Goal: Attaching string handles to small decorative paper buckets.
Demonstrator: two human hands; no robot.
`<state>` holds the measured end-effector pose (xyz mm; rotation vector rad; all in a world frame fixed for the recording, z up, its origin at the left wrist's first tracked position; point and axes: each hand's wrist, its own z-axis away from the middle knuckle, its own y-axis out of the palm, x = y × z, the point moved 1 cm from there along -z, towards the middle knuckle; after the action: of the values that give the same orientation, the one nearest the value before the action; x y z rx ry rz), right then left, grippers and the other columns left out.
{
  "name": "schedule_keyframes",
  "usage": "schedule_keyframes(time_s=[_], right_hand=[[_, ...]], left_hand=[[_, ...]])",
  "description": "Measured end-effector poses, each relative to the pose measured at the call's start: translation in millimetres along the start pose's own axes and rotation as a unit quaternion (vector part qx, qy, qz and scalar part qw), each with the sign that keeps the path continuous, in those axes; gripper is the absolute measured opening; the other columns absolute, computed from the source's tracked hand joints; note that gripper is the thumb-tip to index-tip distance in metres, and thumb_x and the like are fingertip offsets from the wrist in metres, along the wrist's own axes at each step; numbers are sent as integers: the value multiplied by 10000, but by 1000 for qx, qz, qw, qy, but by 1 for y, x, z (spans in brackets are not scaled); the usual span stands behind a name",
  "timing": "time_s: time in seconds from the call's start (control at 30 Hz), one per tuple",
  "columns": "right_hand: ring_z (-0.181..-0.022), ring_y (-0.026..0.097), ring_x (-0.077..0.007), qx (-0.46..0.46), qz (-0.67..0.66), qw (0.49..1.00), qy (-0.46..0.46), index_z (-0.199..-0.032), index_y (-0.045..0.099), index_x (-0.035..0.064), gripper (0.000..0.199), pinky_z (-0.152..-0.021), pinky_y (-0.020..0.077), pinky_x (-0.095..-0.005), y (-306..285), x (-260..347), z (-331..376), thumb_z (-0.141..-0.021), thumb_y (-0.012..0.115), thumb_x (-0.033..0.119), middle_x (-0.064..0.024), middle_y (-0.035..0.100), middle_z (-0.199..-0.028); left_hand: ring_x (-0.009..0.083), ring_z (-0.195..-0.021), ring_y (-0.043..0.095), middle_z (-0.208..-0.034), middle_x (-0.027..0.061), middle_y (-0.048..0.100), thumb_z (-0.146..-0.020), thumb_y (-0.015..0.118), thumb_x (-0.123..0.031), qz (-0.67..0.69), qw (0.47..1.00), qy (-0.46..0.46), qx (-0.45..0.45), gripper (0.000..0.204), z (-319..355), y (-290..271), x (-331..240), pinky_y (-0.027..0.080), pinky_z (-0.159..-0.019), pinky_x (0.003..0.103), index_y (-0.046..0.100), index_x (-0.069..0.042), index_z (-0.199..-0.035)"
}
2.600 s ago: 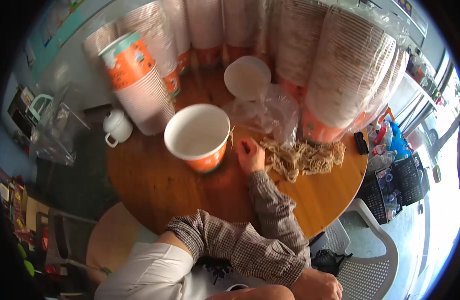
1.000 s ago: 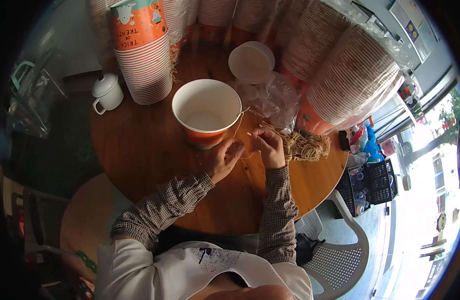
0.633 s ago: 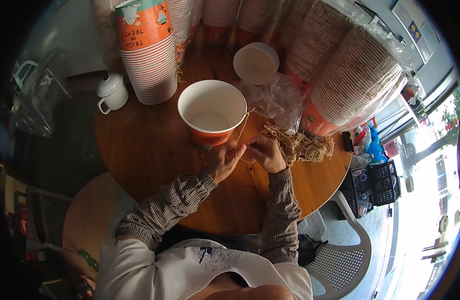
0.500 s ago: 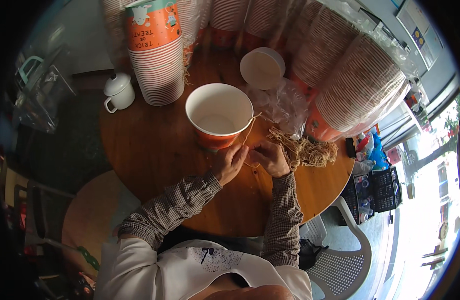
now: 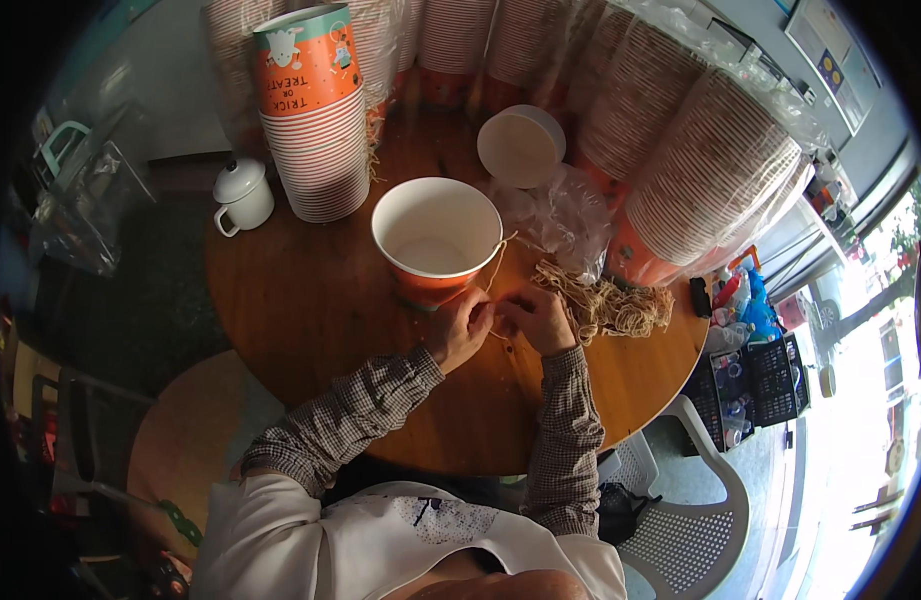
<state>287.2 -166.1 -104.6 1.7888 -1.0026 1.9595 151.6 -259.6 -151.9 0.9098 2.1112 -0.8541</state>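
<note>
Over a round wooden table (image 5: 310, 325) beside a pale chair (image 5: 692, 530), left hand (image 5: 460, 330) and right hand (image 5: 542, 320) pinch cord (image 5: 497, 265).

Smooth matt paper bucket (image 5: 435, 247), rough fibrous twine (image 5: 620, 307) at three o'clock, glossy crinkled plastic film (image 5: 570, 220) at two, shiny smooth mug (image 5: 246, 200) at ten, matt woven cloth sleeve (image 5: 568, 430) at five, smooth wooden bench (image 5: 300, 310) with soft sheen

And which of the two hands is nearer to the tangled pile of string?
Right. The right hand is beside the left end of the string pile; the left hand is farther left, near the paper cup.
</note>
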Motion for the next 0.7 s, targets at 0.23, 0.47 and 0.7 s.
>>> schedule_keyframes(time_s=[0.23,0.47,0.7], right_hand=[[-680,602,-83,-17,38,997,-64,-926,653,-14,134,-619,497,-247,-4,-20,1,-861,662,103,-44,657,-762],[-689,590,-90,-50,31,995,-84,-912,642,-2,137,-640,491,-257,-5,-30,3,-833,688,100,-42,652,-775],[-670,588,-93,-78,47,993,-78,-892,625,-9,124,-625,482,-253,1,-31,6,-841,663,97,-57,647,-749]], left_hand=[[216,-700,616,-766,119,617,-915,576,-94,-15,1000,2,12,92,2,3,8,472,-632,317,582,-4,-933],[243,-661,613,-739,131,611,-897,599,-87,9,1000,10,12,81,0,5,-1,460,-603,327,582,-8,-900],[283,-688,631,-763,142,620,-893,596,-82,-25,999,36,11,75,1,1,0,468,-596,341,568,-13,-898]])
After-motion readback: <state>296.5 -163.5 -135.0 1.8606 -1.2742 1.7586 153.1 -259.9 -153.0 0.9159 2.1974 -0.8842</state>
